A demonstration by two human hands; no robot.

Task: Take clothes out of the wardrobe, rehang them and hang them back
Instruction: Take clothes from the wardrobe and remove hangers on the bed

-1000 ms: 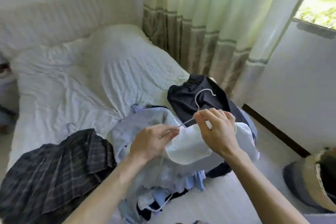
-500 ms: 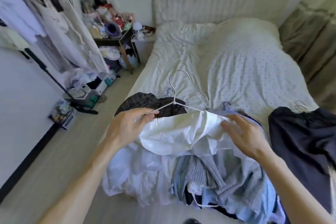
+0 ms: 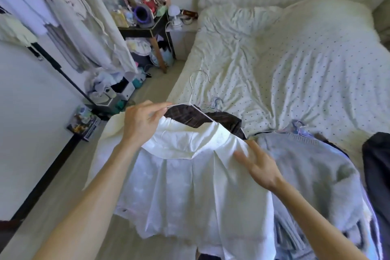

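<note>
Unmade bed point(image 3: 295, 65) with a dotted white sheet takes up most of the room. Off its left side there's a rack of pale hanging clothes point(image 3: 73, 17), and by the head end a tabletop point(image 3: 139, 32) buried in clutter. On the bed's near end lie a plaid garment point(image 3: 213, 118), a grey sweater point(image 3: 306, 164) and a dark garment point(image 3: 377, 175) cut off by the frame edge. The white skirt point(image 3: 190, 186) is held over the bed's near left corner. The left hand point(image 3: 141, 124) has its fingers pinching the wire hanger point(image 3: 190, 91) arm and the waistband. The right hand point(image 3: 259, 167) is on the waistband but blurred, so can't tell if it's gripping.
</note>
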